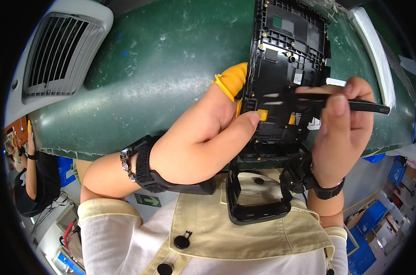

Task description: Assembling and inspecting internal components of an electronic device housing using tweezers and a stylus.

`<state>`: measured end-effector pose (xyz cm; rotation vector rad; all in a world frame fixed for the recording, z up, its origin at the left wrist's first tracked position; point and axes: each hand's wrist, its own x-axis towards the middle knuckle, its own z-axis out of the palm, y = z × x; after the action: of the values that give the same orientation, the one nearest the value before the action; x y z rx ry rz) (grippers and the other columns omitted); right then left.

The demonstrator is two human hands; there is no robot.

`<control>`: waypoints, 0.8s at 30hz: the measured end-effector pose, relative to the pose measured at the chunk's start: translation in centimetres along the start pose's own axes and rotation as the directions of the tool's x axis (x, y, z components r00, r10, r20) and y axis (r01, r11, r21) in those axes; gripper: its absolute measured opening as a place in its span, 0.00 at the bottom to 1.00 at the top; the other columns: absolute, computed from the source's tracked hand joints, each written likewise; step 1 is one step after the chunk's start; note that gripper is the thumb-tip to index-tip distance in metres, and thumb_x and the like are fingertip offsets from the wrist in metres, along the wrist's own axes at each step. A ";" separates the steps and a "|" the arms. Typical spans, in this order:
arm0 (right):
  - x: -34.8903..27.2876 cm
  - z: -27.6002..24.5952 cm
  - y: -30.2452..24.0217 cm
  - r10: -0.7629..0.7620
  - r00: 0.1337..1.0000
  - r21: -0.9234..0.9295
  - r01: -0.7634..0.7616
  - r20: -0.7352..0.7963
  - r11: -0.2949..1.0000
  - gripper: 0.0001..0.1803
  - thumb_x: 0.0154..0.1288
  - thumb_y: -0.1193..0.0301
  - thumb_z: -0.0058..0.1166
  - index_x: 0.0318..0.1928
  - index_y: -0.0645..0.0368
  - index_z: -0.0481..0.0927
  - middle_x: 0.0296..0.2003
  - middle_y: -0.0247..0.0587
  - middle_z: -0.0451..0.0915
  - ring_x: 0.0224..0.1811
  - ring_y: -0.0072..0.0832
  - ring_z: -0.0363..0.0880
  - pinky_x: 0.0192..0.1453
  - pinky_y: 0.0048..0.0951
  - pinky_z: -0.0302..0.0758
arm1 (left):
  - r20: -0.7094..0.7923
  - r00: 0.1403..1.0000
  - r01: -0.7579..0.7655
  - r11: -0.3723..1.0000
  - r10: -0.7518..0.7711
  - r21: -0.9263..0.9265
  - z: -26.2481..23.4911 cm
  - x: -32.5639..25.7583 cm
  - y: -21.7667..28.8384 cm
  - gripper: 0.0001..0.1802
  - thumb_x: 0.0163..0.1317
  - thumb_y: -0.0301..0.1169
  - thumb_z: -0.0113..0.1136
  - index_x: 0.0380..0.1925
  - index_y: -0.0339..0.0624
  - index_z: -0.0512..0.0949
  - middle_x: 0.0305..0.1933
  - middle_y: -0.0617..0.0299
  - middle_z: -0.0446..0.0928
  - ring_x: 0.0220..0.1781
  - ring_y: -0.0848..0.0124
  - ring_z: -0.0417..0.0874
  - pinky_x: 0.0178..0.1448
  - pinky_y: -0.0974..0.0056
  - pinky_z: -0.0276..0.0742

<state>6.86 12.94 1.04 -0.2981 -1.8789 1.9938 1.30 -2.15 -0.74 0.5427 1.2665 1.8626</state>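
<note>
A long black plastic housing [281, 73] with ribs, cut-outs and brass-coloured inserts is held up over the green worktable [171, 50]. Its left edge rests in my left hand [208, 133], with the thumb on the inner face and the other fingers behind. Yellow finger cots [233, 80] cover some of those fingers, and bits of yellow show through the openings. Black tweezers [370, 107] are pinched in my right hand [343, 123]. Their pale tips point left over the inner face, slightly blurred; whether they touch it or grip anything I cannot tell.
A pale vented casing [61, 50] stands at the table's far left. Along the right side lies a long white bar [373, 50]. Another person's arm [31, 169] reaches to the table at the left edge. Blue bins [372, 215] sit low at the right.
</note>
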 end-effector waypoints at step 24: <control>-1.7 -16.8 2.5 -0.143 0.846 0.058 0.201 -0.514 0.978 0.06 0.60 0.73 0.46 0.34 0.57 0.63 0.21 0.26 0.64 0.18 0.09 0.51 0.20 0.12 0.47 | -0.267 0.958 0.152 0.973 -0.102 0.174 -10.0 15.5 9.1 0.13 0.56 0.33 0.47 0.41 0.40 0.66 0.42 0.56 0.72 0.38 0.66 0.75 0.36 0.63 0.71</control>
<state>14.90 27.49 -3.04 -0.5435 -1.4022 1.6789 -18.36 3.04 2.15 0.3165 1.6271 1.7531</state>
